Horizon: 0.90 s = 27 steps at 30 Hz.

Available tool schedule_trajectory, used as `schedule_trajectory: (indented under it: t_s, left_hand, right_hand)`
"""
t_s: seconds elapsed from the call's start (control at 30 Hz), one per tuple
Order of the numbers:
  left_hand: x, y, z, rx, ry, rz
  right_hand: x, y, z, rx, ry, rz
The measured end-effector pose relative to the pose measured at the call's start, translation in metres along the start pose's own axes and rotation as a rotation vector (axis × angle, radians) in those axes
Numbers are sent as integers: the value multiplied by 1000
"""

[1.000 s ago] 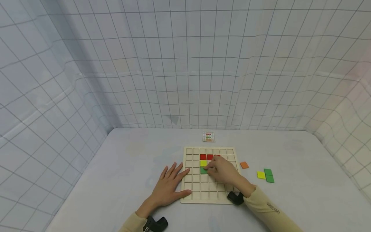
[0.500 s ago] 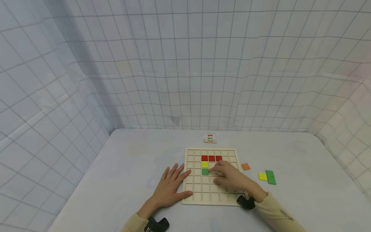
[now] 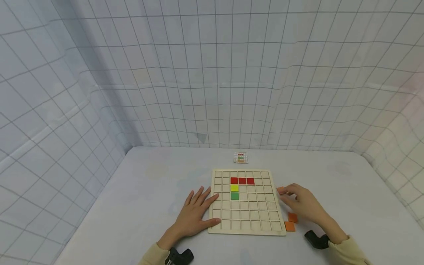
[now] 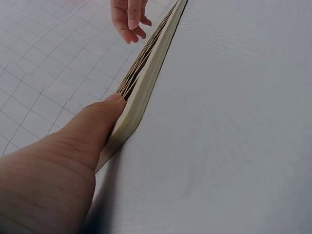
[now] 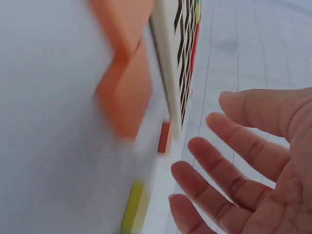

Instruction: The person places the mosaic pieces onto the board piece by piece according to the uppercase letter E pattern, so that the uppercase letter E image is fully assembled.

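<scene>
1. Rt hand [image 3: 303,204] has moved off the board [image 3: 250,225] since 0.5 s ago, from beside the green tile [image 3: 235,196] to the loose orange tile [image 3: 281,190] just past the board's rt edge. Lt hand & seated tiles look unchanged.
2. Done so far, as pics show: 3 red tiles [image 3: 242,181] side by side in one row, 1 yellow tile [image 3: 234,188] directly below the leftmost red, green right below that. All look seated in cells.
3. Not placed: that orange tile, plus 2 more orange tiles [image 3: 291,222] close together nr the board's near rt corner; also a spare yellow [image 5: 135,209] in rt wrist view. Anything else behind rt hand can't be seen. Looks approx. midway, my guess.
4. Card [image 3: 240,158] lies beyond the board's far edge; its small coloured pattern is too tiny to read fully.
5. Rt hand: fingers apart, loosely bent, nothing held; tips at the orange tile in head view, contact can't tell.
6. Lt hand [image 3: 195,219]: spread wide, thumb & index resting on the board's lt edge, gripping nothing.
</scene>
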<state>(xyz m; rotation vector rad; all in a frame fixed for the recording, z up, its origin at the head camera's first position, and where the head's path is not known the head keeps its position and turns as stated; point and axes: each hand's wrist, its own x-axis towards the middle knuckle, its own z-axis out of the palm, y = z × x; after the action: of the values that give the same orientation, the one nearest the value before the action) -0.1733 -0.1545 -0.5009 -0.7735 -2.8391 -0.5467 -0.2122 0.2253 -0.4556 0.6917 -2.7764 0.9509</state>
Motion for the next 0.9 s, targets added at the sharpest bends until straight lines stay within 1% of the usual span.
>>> schedule_trajectory:
  t_s: [0.1,0.17,0.3,0.5,0.73,0.9]
  left_hand:
    - [0,-1,1,14,5,5]
    - [0,-1,1,18,5,5]
    - [1,-1,1,8,-1,2]
    - [1,-1,2,2,-3,3]
    - [1,0,1,6,-7,5]
    - [1,-2,1,12,7,13]
  right_hand:
    - [-8,12,-13,-91,7,106]
    - [-12,19,-20,-142,1,161]
    - [-18,31,-30,-183,-24,244]
    - [-21,45,-36,-163,-53,309]
    - [-17,52,-41,-100,-154,433]
    - [-13,55,-39,-75,-159,444]
